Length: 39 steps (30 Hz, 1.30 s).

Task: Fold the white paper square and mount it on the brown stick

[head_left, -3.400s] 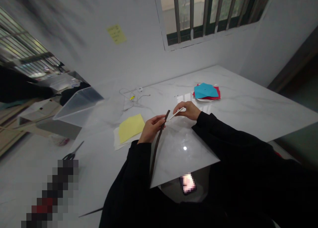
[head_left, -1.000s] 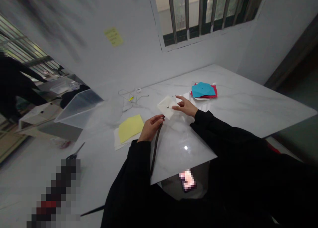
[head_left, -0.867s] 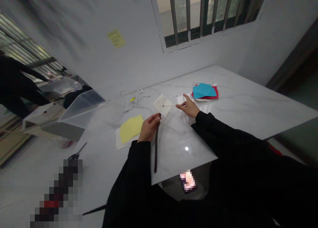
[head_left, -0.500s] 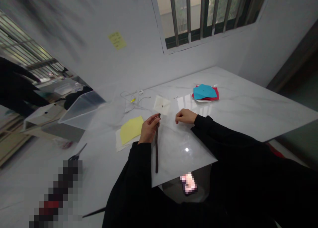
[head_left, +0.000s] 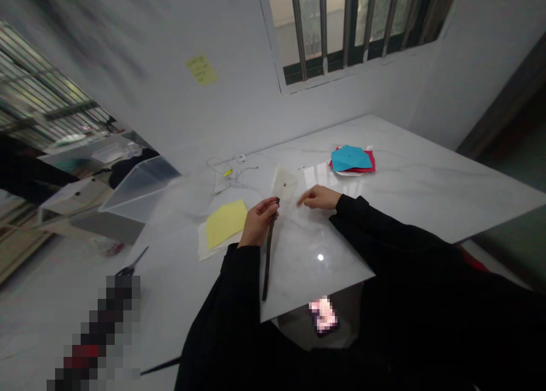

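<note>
My left hand (head_left: 259, 221) is closed around the upper end of a dark brown stick (head_left: 268, 266), which slants down toward the table's front edge. At the stick's top sits a white paper pinwheel (head_left: 284, 181) with a small shiny pin at its middle; its blades are blurred. My right hand (head_left: 321, 198) is just right of the pinwheel, index finger stretched out toward it and smeared by motion, other fingers curled, holding nothing that I can see. Left of my left hand lies yellow paper (head_left: 226, 223) on white sheets.
Blue and red paper pieces (head_left: 352, 159) are stacked at the back right of the marble-patterned table (head_left: 405, 198). A white cable (head_left: 234, 172) lies near the wall. Scissors (head_left: 133, 261) lie at the left, before a clear plastic bin (head_left: 140, 181). Tiny parts (head_left: 302, 168) are behind the pinwheel.
The pinwheel has turned from sharp to blurred and shifted slightly right. The stick's lower end has swung a little left. My right index finger has extended from a curled hand.
</note>
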Available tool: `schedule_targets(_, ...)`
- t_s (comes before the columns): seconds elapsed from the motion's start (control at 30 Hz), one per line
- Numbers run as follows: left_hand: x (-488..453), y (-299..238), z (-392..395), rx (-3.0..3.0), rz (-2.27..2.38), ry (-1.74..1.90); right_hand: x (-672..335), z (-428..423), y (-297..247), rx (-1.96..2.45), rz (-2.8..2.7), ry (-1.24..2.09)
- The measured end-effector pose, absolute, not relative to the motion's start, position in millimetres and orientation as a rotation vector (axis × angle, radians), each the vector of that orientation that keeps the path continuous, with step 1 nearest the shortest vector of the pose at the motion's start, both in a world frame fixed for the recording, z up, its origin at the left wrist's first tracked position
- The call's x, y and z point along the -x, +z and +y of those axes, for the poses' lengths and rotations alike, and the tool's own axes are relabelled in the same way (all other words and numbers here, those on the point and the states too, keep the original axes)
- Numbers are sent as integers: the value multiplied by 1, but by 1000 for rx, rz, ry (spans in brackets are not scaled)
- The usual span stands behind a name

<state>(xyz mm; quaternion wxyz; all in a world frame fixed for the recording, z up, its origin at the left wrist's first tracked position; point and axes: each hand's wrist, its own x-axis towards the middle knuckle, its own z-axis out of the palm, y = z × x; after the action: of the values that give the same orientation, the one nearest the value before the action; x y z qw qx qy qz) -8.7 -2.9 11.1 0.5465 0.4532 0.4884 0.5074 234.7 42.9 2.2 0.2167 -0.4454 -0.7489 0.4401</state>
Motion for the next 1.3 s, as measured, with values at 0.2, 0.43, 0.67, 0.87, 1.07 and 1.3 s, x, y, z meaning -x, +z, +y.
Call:
schedule_targets(0.2, 11, 10, 0, -1008, 1156, 1283, -227, 41, -1, 1069, -2257, 1340)
schedule_targets(0.43, 10, 10, -1, -1012, 1144, 1269, -235, 46, 5, 1437, -1931, 986)
schedule_targets(0.67, 8, 10, -1, -1030, 1141, 1204, -235, 44, 1, 1480, -1774, 884)
schedule_targets(0.87, 6, 8, -3, -1084, 1126, 1129, -242, 47, 3, 1405, -1991, 897)
schedule_targets(1.07, 12, 8, 1, -1009, 1166, 1287, -238, 45, 1, 1178, -2350, 1227)
schedule_targets(1.3, 10, 6, 3, -956, 1171, 1306, -232, 32, 18, 1193, -2402, 1228)
